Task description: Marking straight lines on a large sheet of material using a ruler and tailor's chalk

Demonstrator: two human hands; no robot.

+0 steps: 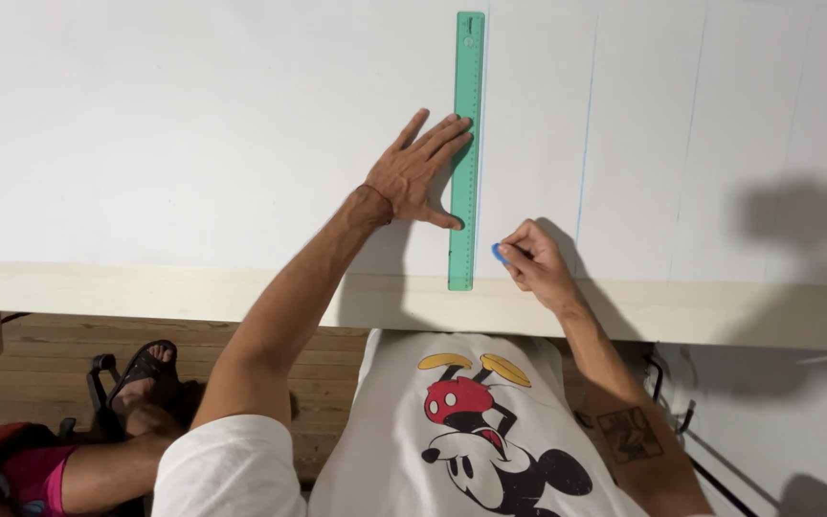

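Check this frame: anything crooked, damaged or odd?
Nothing stands out. The green ruler lies straight, parallel to the drawn blue lines, pinned flat by the left hand. The right hand pinches a small blue marking piece beside it.

Bright, even light over the white tabletop (193,124); surface near blown out, v. little texture showing. Light comes from the near left & above: left hand (420,174) throws a soft shadow toward the near edge, right hand (531,255) a small one to its right. Big diffuse grey shadow w/ fuzzy edges at the right end of the tabletop, another at the near right corner area below. Space under the tabletop dimmer, warmer. Focus sharp, no motion blur. Slight wide-angle bend along the near edge.
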